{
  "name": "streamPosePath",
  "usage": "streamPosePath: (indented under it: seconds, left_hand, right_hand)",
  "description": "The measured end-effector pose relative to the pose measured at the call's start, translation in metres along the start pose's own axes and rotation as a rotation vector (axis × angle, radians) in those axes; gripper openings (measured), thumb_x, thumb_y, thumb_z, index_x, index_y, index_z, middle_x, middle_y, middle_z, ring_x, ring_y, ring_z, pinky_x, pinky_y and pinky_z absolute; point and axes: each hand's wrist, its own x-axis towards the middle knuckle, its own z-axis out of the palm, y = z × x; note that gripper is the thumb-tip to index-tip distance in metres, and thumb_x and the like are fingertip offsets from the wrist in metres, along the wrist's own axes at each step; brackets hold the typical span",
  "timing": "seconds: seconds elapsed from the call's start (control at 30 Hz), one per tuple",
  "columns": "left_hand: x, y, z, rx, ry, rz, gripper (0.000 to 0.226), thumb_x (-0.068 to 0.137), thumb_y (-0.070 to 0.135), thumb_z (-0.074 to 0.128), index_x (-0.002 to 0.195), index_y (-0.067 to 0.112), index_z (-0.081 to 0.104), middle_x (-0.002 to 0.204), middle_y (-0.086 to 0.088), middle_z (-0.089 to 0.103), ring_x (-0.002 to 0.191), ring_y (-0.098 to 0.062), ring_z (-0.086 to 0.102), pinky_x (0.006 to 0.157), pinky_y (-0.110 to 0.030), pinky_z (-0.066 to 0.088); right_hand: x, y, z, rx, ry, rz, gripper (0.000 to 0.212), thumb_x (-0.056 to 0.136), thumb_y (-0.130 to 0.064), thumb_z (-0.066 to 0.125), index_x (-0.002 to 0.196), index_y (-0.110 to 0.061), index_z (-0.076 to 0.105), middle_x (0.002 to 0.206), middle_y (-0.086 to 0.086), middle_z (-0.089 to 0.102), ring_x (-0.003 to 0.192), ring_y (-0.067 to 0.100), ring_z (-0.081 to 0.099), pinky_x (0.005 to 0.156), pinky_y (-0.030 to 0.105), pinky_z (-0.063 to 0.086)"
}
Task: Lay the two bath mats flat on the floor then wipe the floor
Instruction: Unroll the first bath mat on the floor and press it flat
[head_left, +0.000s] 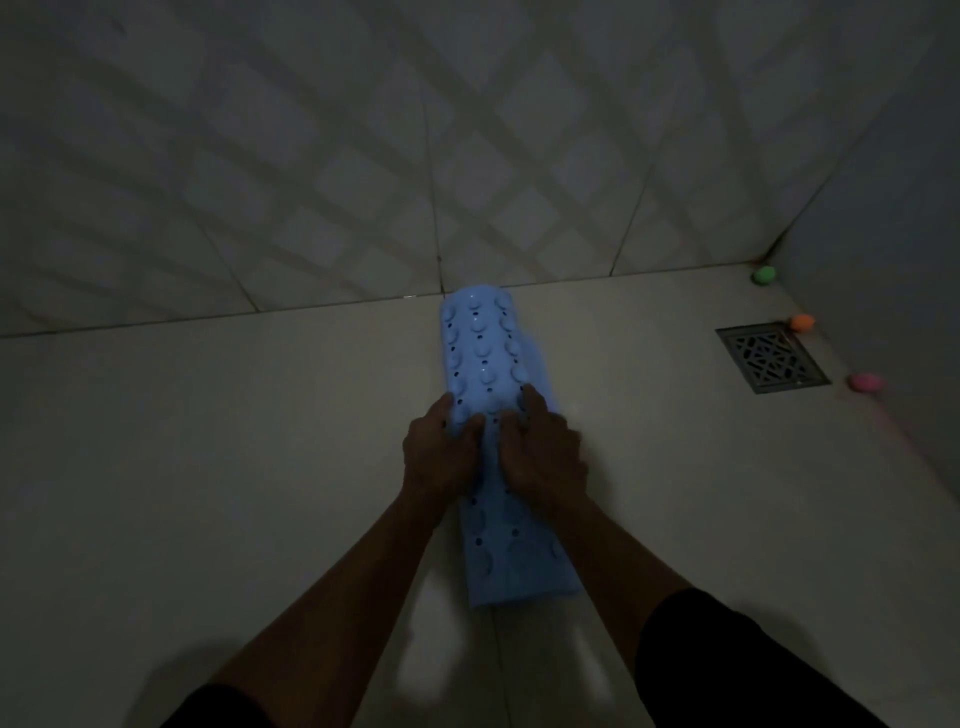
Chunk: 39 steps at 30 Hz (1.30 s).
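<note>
A light blue bath mat (483, 348), rolled into a long tube with suction cups and small holes on its outside, lies on the pale tiled floor (208, 441). Its far end touches the base of the wall. My left hand (441, 457) and my right hand (540, 452) sit side by side on the middle of the roll, fingers curled over its top. A flat flap of the mat shows along the roll's right side. Only this one mat is in view. The room is dim.
A tiled wall (363, 156) rises straight ahead and another closes the right side. A square metal floor drain (771, 356) sits at the right. Around it lie a green ball (764, 275), an orange ball (802, 322) and a pink ball (866, 382).
</note>
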Motion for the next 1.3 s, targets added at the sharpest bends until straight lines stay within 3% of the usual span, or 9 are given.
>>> streamPosePath:
  seconds: [0.13,0.3,0.4,0.53,0.73,0.9,1.0,1.1,1.3]
  left_hand:
    - [-0.008,-0.002,-0.025,0.052,-0.057,-0.024,0.048,0.096,0.038,0.059,0.137,0.013,0.053,0.127,-0.009,0.061,0.108,-0.018,0.057,0.095,-0.032,0.049]
    - [-0.015,-0.013,-0.057,0.052,-0.167,-0.143,0.091,0.075,0.065,0.063,0.150,0.019,0.040,0.141,-0.012,0.055,0.123,-0.031,0.057,0.100,-0.047,0.051]
    - [-0.025,-0.014,-0.069,0.002,-0.153,-0.180,0.085,0.080,0.060,0.066,0.149,0.019,0.040,0.140,-0.012,0.055,0.122,-0.030,0.058,0.100,-0.048,0.051]
    - [-0.033,-0.010,-0.076,0.049,-0.140,-0.196,0.079,0.082,0.058,0.067,0.146,0.018,0.043,0.138,-0.013,0.056,0.120,-0.030,0.058,0.100,-0.046,0.051]
    - [-0.049,-0.015,-0.086,0.092,-0.155,-0.204,0.086,0.069,0.042,0.063,0.146,0.014,0.039,0.136,-0.013,0.057,0.118,-0.030,0.059,0.099,-0.042,0.051]
    - [-0.047,-0.026,-0.089,0.055,-0.118,-0.296,0.063,0.090,0.023,0.064,0.147,0.019,0.038,0.133,-0.011,0.060,0.113,-0.029,0.061,0.097,-0.045,0.053]
    - [-0.045,-0.027,-0.095,0.012,-0.134,-0.368,0.072,0.077,0.027,0.064,0.144,0.021,0.038,0.128,-0.010,0.061,0.108,-0.029,0.063,0.091,-0.048,0.056]
    - [-0.044,-0.028,-0.103,0.001,-0.141,-0.418,0.068,0.068,0.027,0.062,0.133,0.025,0.042,0.122,-0.011,0.062,0.106,-0.030,0.063,0.088,-0.052,0.057]
    - [-0.044,-0.053,-0.122,-0.085,-0.066,-0.467,0.077,0.064,0.032,0.054,0.141,0.023,0.048,0.124,-0.014,0.065,0.103,-0.031,0.067,0.085,-0.049,0.059]
  right_hand:
    - [-0.013,-0.012,0.003,0.087,0.033,-0.095,0.057,0.092,-0.036,0.036,0.147,-0.023,0.037,0.136,0.012,0.050,0.123,0.037,0.049,0.102,0.045,0.042]
    - [-0.027,-0.021,0.003,0.010,-0.085,-0.024,0.050,0.096,-0.023,0.053,0.143,-0.012,0.039,0.137,0.015,0.050,0.124,0.036,0.050,0.090,0.035,0.042]
    - [-0.041,-0.027,0.012,0.058,-0.103,-0.005,0.051,0.098,-0.032,0.052,0.144,-0.013,0.039,0.140,0.015,0.050,0.125,0.033,0.050,0.093,0.034,0.041]
    - [-0.049,-0.037,0.031,0.125,0.026,0.025,0.029,0.097,-0.026,0.050,0.124,-0.014,0.049,0.122,0.018,0.057,0.107,0.032,0.057,0.077,0.031,0.041]
    - [-0.034,-0.045,0.046,0.059,-0.074,0.048,0.059,0.084,-0.039,0.060,0.134,-0.014,0.044,0.129,0.019,0.047,0.117,0.040,0.050,0.097,0.045,0.046]
    - [-0.028,-0.045,0.057,0.252,-0.085,0.077,0.026,0.090,-0.026,0.052,0.113,-0.019,0.042,0.119,0.014,0.057,0.103,0.033,0.057,0.084,0.039,0.049]
    - [-0.022,-0.044,0.060,0.287,-0.060,0.079,0.035,0.087,-0.029,0.058,0.115,-0.017,0.042,0.116,0.012,0.056,0.101,0.031,0.058,0.077,0.036,0.046]
    - [-0.019,-0.051,0.063,0.277,-0.118,0.098,0.066,0.073,-0.047,0.060,0.130,-0.017,0.045,0.126,0.015,0.053,0.109,0.035,0.056,0.094,0.047,0.050]
    - [-0.026,-0.073,0.082,0.297,-0.213,-0.025,0.055,0.074,-0.036,0.068,0.121,-0.020,0.042,0.119,0.011,0.059,0.104,0.031,0.061,0.092,0.045,0.052]
